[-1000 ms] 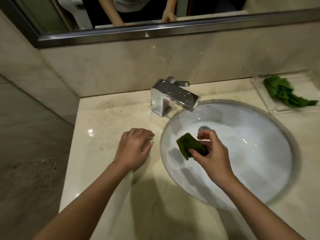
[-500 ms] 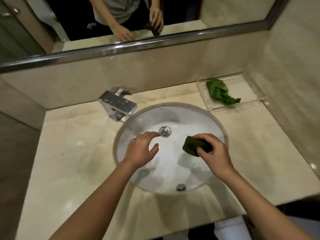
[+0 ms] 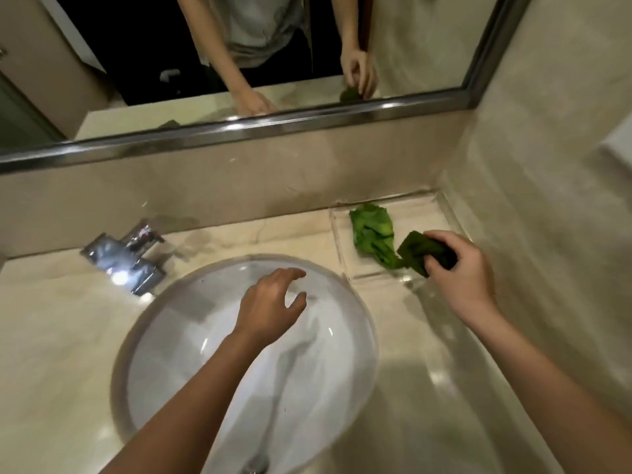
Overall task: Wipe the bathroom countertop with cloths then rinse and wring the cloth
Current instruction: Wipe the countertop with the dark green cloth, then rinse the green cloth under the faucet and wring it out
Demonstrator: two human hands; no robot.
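Note:
My right hand (image 3: 460,270) grips a dark green folded cloth (image 3: 419,251) above the front edge of a clear tray (image 3: 342,241) at the back right of the beige countertop (image 3: 51,336). A lighter green crumpled cloth (image 3: 371,232) lies in that tray, just left of the dark one. My left hand (image 3: 272,307) hovers over the white round sink basin (image 3: 191,364), fingers loosely spread and holding nothing.
A chrome faucet (image 3: 126,260) stands at the back left of the basin. A mirror with a metal frame (image 3: 239,130) runs along the back wall. A tiled side wall (image 3: 547,200) closes off the right end of the counter.
My right hand carried the dark green cloth from over the basin to the right, up to the tray. My left hand moved from the counter to over the basin. The view swung right.

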